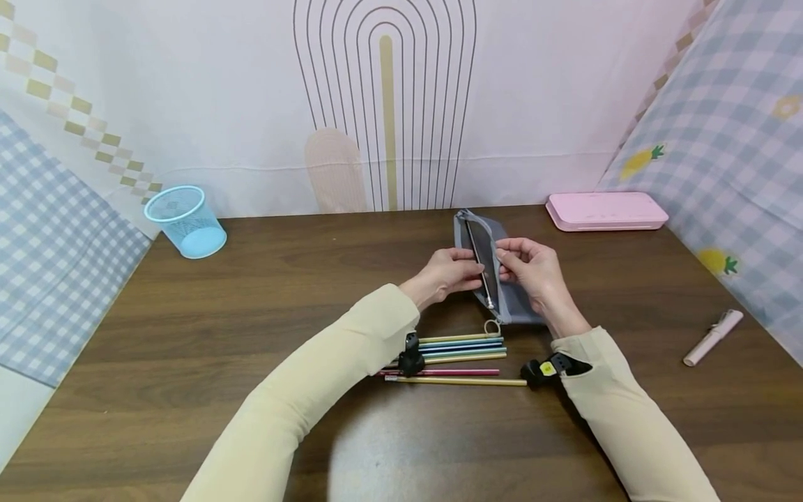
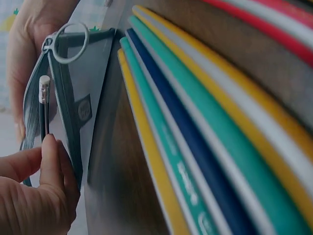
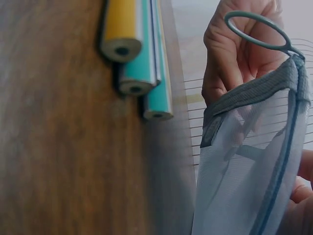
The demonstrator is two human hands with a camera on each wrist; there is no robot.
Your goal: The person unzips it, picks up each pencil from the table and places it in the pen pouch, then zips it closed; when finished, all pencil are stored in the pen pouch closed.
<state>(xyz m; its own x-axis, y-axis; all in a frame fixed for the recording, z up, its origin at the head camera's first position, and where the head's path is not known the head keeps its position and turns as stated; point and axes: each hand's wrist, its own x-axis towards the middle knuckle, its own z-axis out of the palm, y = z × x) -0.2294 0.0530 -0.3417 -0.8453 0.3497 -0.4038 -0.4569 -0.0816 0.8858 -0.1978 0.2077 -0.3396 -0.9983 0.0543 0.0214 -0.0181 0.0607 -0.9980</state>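
My left hand (image 1: 442, 276) pinches a dark pencil (image 2: 44, 105) with a white eraser end, between thumb and fingers. The pencil lies within the open mouth of a grey mesh zip pouch (image 1: 519, 305). My right hand (image 1: 532, 270) holds the far side of that mouth, thumb and fingers on its zip edge. A ring pull (image 2: 73, 43) hangs from the zip at the pouch's near end. Just nearer to me, several coloured pencils (image 1: 467, 347) lie side by side, with a red pencil (image 1: 467, 372) and a yellow pencil (image 1: 464, 381) in front; my left wrist partly covers them.
A light-blue mesh pen cup (image 1: 202, 240) stands at the back left of the wooden table (image 1: 219, 390). At the back right lies a pink case (image 1: 607, 212). Near the right edge is a pale pen (image 1: 713, 338) with a clip. Patterned cloth hangs behind.
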